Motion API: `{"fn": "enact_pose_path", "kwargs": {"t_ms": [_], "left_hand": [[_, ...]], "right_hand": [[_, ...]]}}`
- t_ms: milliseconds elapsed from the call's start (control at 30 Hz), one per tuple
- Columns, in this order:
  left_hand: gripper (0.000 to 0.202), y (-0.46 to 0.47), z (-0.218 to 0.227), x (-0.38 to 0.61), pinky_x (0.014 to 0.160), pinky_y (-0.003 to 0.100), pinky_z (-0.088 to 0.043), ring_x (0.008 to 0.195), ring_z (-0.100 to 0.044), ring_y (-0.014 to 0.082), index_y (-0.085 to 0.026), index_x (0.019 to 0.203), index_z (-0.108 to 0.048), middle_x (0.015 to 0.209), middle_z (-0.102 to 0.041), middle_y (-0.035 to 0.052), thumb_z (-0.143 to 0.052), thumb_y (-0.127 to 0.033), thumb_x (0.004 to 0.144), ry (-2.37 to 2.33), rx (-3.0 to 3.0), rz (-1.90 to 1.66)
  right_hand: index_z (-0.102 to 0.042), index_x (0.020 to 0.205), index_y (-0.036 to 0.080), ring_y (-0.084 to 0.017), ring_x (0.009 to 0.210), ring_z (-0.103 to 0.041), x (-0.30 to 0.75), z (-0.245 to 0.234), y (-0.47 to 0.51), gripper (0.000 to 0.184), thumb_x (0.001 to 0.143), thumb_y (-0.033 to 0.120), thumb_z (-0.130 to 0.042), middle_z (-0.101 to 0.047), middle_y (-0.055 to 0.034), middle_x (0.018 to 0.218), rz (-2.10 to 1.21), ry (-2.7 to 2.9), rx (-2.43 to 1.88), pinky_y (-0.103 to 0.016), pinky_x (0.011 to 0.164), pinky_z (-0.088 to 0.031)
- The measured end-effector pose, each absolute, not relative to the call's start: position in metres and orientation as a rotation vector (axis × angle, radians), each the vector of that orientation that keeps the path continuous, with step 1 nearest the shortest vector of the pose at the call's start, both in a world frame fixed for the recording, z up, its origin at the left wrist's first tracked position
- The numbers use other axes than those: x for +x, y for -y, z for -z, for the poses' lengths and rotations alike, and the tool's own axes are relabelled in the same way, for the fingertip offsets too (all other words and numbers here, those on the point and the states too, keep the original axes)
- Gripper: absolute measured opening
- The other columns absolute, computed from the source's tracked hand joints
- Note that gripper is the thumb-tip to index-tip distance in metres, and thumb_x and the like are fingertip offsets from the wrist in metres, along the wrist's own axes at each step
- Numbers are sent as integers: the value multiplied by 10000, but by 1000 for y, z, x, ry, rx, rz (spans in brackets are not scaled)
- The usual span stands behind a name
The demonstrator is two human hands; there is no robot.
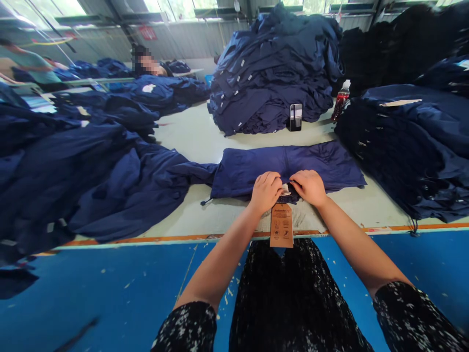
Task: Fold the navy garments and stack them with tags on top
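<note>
A navy garment [256, 161] lies folded into a long flat band across the table in front of me. My left hand [266, 189] grips its near edge with curled fingers, left of the middle. Close beside it, my right hand [309, 187] pinches the same edge between thumb and fingers. In the gap between them, a small white label and part of the collar or waistband show. From there a brown paper hang tag [282, 226] dangles over the table's front edge. A drawcord end [205, 202] sticks out at the garment's left corner.
Loose navy garments [110, 181] spread over the left of the table [183, 132]. A tall garment pile [271, 73] stands behind, with a phone [295, 117] against it and a bottle [341, 100] nearby. Another stack [410, 151] lies right. Other people are in the left background.
</note>
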State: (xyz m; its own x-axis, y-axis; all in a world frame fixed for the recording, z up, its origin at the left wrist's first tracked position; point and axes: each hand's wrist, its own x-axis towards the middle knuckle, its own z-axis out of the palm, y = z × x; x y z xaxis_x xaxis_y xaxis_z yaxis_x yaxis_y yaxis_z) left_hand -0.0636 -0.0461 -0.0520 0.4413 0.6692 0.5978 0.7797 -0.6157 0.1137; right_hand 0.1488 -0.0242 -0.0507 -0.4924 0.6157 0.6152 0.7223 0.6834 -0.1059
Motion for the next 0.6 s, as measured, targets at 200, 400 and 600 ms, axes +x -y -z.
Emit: {"fn": "enact_pose_path", "kwargs": {"t_ms": [200, 400, 600], "left_hand": [[163, 44, 55, -69, 888, 403, -443, 1012, -591, 270, -241, 1031, -706, 1029, -703, 71, -596, -205, 916, 1228, -2542, 829], [204, 46, 50, -74, 878, 399, -435, 973, -590, 246, -231, 935, -718, 978, -715, 51, -561, -131, 851, 1204, -2537, 842], [110, 49, 45, -76, 834, 392, -454, 882, -593, 219, -205, 836, -720, 914, -712, 51, -610, -218, 834, 1184, -2578, 793]], "right_hand": [[-730, 942, 221, -231, 866, -621, 157, 47, 27, 160, 835, 185, -616, -730, -72, 953, 95, 2381, -878, -350, 804, -441], [-740, 985, 213, -236, 886, -646, 159, 46, 28, 224, 814, 204, -596, -756, -82, 994, 24, 2336, -816, -360, 831, -455], [-737, 945, 200, -227, 886, -649, 158, 44, 31, 246, 957, 270, -502, -761, -92, 980, 46, 2318, -930, -359, 828, -423]]}}
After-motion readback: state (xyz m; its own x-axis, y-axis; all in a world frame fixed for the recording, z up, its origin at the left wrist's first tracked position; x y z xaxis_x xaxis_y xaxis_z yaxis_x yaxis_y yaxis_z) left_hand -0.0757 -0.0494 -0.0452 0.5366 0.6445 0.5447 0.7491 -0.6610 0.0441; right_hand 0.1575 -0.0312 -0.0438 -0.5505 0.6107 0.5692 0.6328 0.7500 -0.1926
